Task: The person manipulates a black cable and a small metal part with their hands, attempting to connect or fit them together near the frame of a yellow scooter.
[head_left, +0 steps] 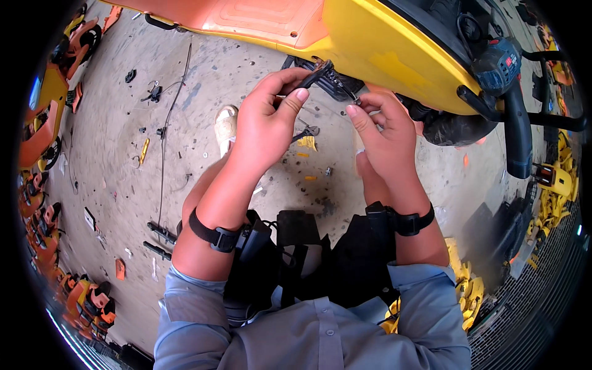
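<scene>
Just below the yellow-and-pink body panel (388, 49) of a vehicle, my left hand (271, 114) is closed on a black elongated part (319, 75) with a rusty brown end. My right hand (379, 129) pinches a small thin metal piece (353, 97), like a bolt or pin, beside that part's lower right end; whether the two join is unclear. A dark open-ended wrench (310, 131) shows below my hands. A blue-and-black cordless drill (496, 65) rests at the vehicle's right edge.
The grey floor (129, 203) bears scattered small parts, a black cable (161, 185) and a yellow-handled tool (144, 151). Orange vehicle parts (43, 135) line the left side; yellow parts (555, 185) are piled at the right. Black tubing (558, 120) juts out at upper right.
</scene>
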{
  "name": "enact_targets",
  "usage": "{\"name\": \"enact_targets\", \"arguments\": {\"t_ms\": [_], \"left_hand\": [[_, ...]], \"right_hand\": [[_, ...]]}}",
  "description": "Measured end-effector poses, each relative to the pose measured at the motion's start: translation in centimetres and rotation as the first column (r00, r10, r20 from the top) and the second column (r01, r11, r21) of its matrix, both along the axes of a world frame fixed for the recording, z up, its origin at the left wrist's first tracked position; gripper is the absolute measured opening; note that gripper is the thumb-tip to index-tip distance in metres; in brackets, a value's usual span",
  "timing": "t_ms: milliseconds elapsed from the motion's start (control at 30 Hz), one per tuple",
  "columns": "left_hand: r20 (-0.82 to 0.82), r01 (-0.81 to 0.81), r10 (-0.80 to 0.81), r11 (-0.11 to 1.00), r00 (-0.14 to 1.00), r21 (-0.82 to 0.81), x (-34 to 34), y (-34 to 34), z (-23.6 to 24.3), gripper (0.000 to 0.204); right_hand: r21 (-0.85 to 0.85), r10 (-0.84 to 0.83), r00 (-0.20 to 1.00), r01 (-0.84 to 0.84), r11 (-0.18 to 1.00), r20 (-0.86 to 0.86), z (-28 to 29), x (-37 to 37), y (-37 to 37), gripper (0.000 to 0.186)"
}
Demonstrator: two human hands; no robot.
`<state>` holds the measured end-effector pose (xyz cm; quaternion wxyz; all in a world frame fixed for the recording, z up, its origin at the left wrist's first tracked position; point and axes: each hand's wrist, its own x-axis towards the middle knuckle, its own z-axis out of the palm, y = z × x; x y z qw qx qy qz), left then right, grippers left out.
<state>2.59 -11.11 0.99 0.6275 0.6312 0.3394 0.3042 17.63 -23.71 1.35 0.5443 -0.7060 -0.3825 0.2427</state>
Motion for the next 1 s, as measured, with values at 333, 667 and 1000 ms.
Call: {"name": "enact_targets", "arguments": {"t_ms": [333, 667, 1000], "left_hand": [[-0.073, 0.022, -0.019, 0.999, 0.997, 0.037, 0.3, -0.5, -0.4, 0.025], [-0.121, 0.05, -0.054, 0.998, 0.991, -0.035, 0.3, -0.7, -0.5, 0.023], [-0.179, 0.065, -0.089, 0.989, 0.98, -0.132, 0.3, -0.5, -0.2, 0.028]], "right_hand": [[-0.06, -0.014, 0.948, 0.034, 0.998, 0.318, 0.7, -0.3, 0.2, 0.021], [-0.157, -0.022, 0.97, 0.061, 0.986, 0.241, 0.4, -0.5, 0.4, 0.03], [-0.087, -0.037, 0.976, 0.057, 0.995, 0.216, 0.1, -0.4, 0.6, 0.019]]}}
